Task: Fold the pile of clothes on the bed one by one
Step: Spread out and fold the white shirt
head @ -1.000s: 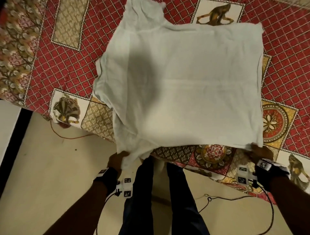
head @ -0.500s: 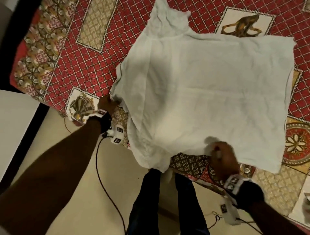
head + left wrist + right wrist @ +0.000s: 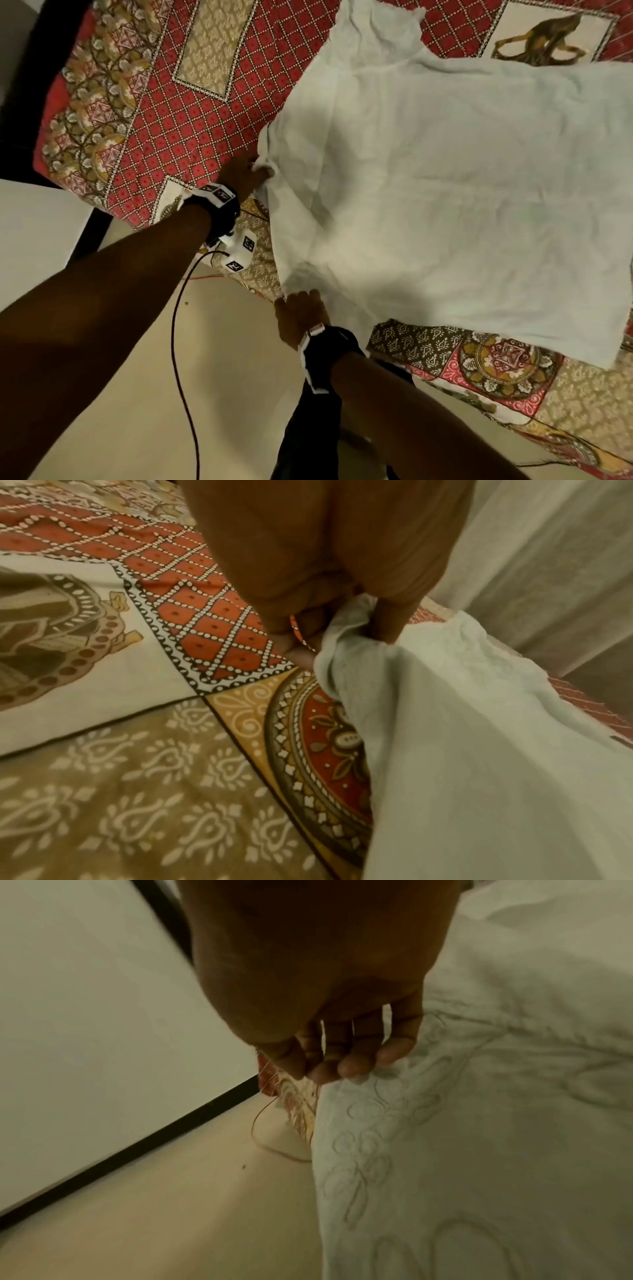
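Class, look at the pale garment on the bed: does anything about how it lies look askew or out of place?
Yes: the pale garment lies skewed on the bedspread, its near-left corner hanging past the bed edge by the right hand, while the left hand pinches its bunched left edge.

The white garment (image 3: 462, 205) runs past the right edge — its sleeve (image 3: 373, 24) cut off at the top.

Head view: high, looking down over bed (image 3: 191, 137). Wrist views: close, along fingers; all share white garment (image 3: 445, 205) edge.

garment (image 3: 445, 192) on bed (image 3: 164, 130), floor (image 3: 222, 394) before
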